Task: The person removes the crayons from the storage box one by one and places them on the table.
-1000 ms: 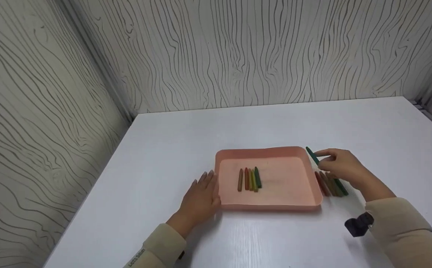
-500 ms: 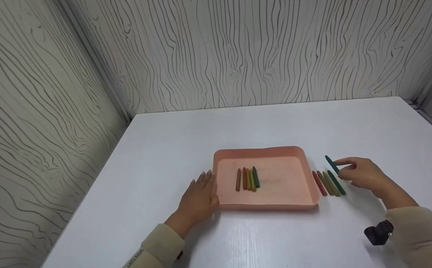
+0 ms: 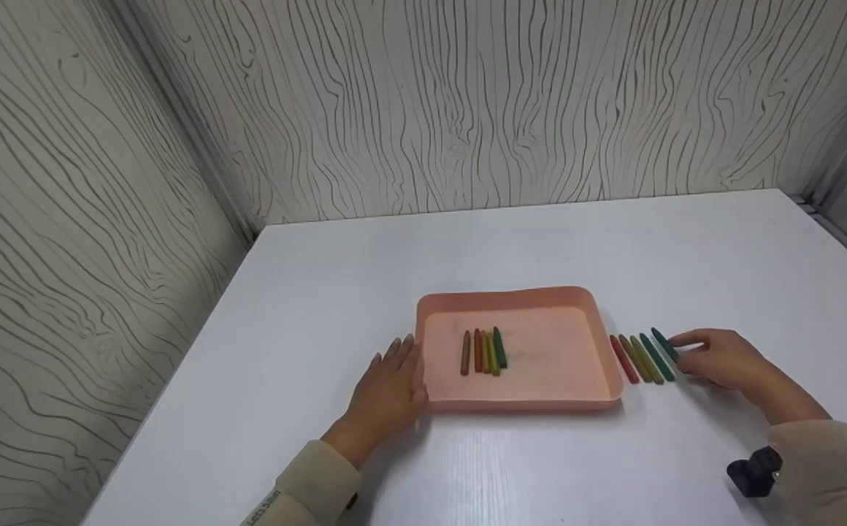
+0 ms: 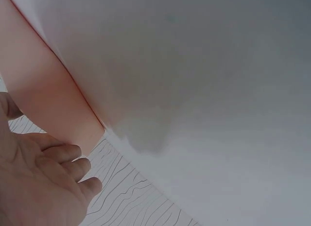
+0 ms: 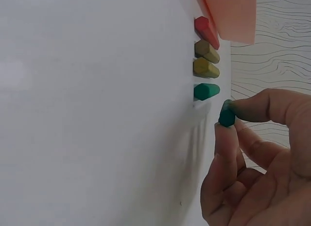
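Between thumb and finger, my right hand [image 3: 723, 359] pinches a dark green crayon [image 5: 227, 114] at the right end of a row on the table. To its left lie a green crayon [image 3: 657, 357], two yellowish-brown crayons [image 5: 206, 68] and a red crayon [image 5: 207, 31], side by side. My left hand [image 3: 385, 383] rests with straight fingers against the left side of a pink tray [image 3: 599, 365]. Inside the tray lie several crayons, among them a brown crayon [image 3: 465, 353] and a dark green crayon [image 3: 499, 348].
The white table [image 3: 336, 277] reaches back to a wall [image 3: 467, 109] with a wood-grain pattern. A similar panel [image 3: 66, 256] stands on the left. A small black device [image 3: 755, 472] sits at the right sleeve.
My right hand has carried the dark green crayon from beside the tray's back right corner, rightwards and then down to the row's right end. The left hand has stayed at the tray.
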{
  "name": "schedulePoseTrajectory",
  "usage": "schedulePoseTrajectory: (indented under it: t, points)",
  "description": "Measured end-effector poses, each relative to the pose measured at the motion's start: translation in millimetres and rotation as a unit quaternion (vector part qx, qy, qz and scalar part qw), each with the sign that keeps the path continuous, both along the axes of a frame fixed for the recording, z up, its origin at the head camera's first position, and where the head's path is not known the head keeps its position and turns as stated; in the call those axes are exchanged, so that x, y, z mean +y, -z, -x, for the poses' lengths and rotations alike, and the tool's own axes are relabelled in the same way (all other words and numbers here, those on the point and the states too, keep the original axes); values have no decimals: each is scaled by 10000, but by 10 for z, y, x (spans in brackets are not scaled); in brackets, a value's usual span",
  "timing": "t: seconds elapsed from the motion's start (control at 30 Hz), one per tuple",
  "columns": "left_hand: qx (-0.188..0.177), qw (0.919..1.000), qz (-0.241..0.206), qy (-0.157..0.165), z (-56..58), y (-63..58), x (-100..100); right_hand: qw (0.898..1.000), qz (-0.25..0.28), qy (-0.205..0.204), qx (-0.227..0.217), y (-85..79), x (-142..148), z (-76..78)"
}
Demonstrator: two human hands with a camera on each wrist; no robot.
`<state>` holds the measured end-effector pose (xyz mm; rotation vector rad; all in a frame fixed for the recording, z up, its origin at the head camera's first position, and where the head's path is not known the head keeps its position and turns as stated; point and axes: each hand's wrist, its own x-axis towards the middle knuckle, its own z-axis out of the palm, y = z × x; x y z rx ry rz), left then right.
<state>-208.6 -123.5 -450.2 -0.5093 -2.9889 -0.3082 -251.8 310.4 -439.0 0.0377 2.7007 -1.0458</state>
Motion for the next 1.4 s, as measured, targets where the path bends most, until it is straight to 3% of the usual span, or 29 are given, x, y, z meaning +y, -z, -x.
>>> schedulePoseTrajectory:
  t: [0.63, 0.97, 1.4]
  points:
    - [137, 9999, 69, 53, 1, 2, -8, 9997, -224, -68, -122, 79, -25, 0]
    - [49, 10000, -34, 32, -3, 20, -17, 9987, -310, -354, -192, 6, 55, 0]
    - [53, 10000, -18, 19, 8, 32, -18, 9825, -1631, -337, 835, -268, 3, -33]
